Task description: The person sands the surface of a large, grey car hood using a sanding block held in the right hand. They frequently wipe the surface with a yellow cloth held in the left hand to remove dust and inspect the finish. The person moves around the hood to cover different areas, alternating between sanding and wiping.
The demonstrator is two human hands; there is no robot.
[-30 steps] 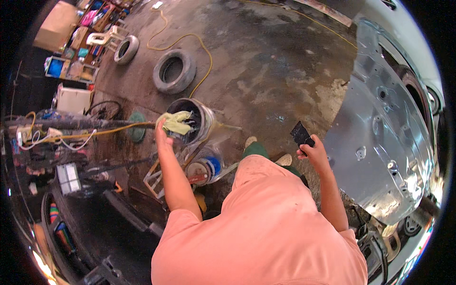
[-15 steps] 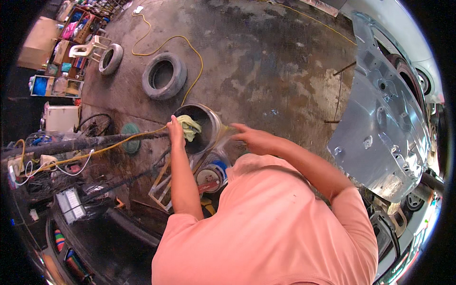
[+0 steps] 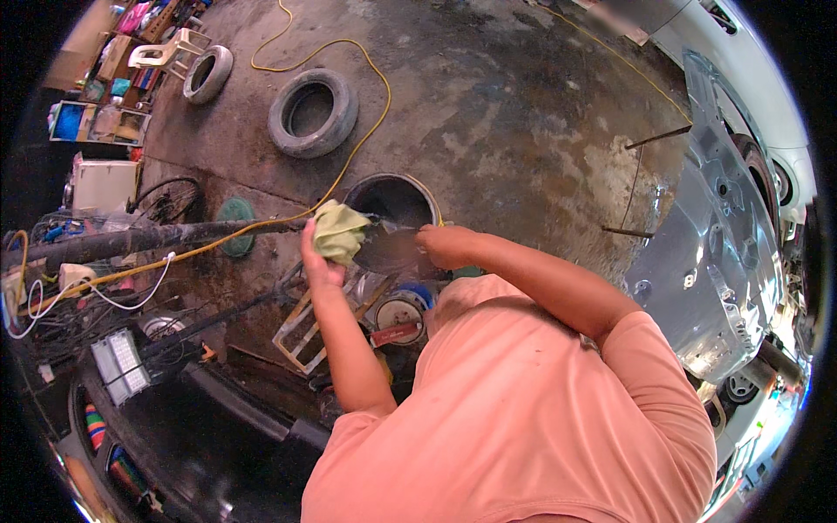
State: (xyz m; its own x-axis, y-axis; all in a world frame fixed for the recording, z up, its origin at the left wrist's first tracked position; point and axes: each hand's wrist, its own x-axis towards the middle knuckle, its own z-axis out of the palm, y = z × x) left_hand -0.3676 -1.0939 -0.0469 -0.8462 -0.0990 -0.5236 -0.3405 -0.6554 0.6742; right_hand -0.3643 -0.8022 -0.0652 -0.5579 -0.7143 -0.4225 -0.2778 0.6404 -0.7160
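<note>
My left hand (image 3: pixel 323 267) grips a crumpled pale yellow cloth (image 3: pixel 338 228) beside a large grey bucket (image 3: pixel 394 187). My right hand (image 3: pixel 440 246) is closed at the bucket's right side; a dark blur by its fingers hides what they hold. Below the bucket are a pot with a blue rim (image 3: pixel 399 315), a red-handled object (image 3: pixel 392 334) and a frame (image 3: pixel 296 340). A yellow cord (image 3: pixel 366 152) runs past the cloth and along a dark bar (image 3: pixel 183 237).
Two tyres (image 3: pixel 312 113) lie on the stained floor (image 3: pixel 514 122). At right are a grey metal panel (image 3: pixel 697 279) and a white vehicle (image 3: pixel 776 105). Shelves of clutter (image 3: pixel 100 122) and a plastic chair (image 3: pixel 166 52) stand left; a black moulded part (image 3: pixel 209 436) is at lower left.
My right hand has moved left to the bucket and closed; the black piece it held earlier is no longer distinct. The yellow cloth has come up out of the bucket in my left hand.
</note>
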